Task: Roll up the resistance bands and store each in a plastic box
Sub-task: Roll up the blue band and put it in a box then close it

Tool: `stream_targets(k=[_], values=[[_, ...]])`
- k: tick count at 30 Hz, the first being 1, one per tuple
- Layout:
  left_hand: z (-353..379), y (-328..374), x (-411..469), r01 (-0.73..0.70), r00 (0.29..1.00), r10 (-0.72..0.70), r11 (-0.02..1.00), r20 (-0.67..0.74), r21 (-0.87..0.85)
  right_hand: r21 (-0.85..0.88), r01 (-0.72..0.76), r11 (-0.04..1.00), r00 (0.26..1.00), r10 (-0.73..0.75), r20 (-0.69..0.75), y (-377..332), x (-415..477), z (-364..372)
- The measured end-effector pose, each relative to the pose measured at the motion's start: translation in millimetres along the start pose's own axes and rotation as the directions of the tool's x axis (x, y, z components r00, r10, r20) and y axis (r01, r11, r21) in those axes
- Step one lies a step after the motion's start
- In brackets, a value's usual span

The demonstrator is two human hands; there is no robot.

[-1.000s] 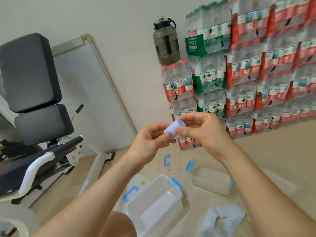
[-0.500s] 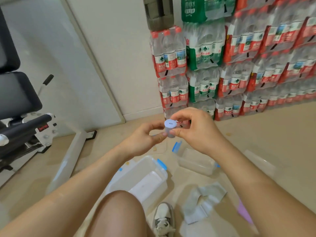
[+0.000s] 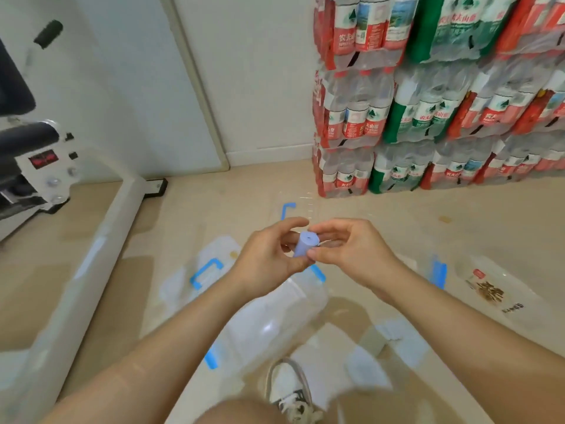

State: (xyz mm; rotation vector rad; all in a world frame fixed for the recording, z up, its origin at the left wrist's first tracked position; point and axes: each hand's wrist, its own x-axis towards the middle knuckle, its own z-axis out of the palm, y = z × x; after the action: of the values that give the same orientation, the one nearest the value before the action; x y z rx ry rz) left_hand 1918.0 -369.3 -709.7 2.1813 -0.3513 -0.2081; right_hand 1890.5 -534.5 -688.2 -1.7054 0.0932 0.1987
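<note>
We see the left hand (image 3: 269,260) and right hand (image 3: 351,252) together at frame centre. Both pinch one blue band roll (image 3: 305,244) between thumbs and fingers, in the air above the floor (image 3: 397,215). At 6 o'clock beneath them lies an open clear box (image 3: 272,322) with blue latches. One lid (image 3: 211,270) rests at 8 o'clock, and a second lid (image 3: 289,208) lies at 12. Loose bands (image 3: 397,338) lie at 5 o'clock, near a shoe (image 3: 289,387). Bare floor opens toward 2 o'clock until stacked water packs (image 3: 428,117) close it off at 1. A white machine leg (image 3: 91,255) runs from 10 to 7 o'clock, bounding the left side. A printed bag (image 3: 489,292) lies at 4 o'clock.
</note>
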Motion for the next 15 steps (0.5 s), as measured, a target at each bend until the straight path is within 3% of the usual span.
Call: stream_targets(k=[7, 10, 12, 15], values=[[-9, -117, -32, 0.212, 0.96, -0.225, 0.973, -0.167, -0.09, 0.193, -0.211, 0.958, 0.971, 0.184, 0.151, 70, 44, 97], [-9, -146, -44, 0.31, 0.931, -0.327, 0.943, -0.164, -0.121, 0.262, -0.267, 0.927, 0.955, 0.218, 0.202, 97, 53, 125], [-11, -159, -52, 0.366, 0.914, -0.372, 0.928, -0.16, -0.067, 0.292, -0.294, 0.91, 0.948, 0.239, 0.21, 109, 57, 134], [-20, -180, -72, 0.516, 0.844, -0.459, 0.836, -0.278, 0.185, 0.253, -0.298, 0.92, 0.951, 0.266, 0.154, 120, 59, 137]])
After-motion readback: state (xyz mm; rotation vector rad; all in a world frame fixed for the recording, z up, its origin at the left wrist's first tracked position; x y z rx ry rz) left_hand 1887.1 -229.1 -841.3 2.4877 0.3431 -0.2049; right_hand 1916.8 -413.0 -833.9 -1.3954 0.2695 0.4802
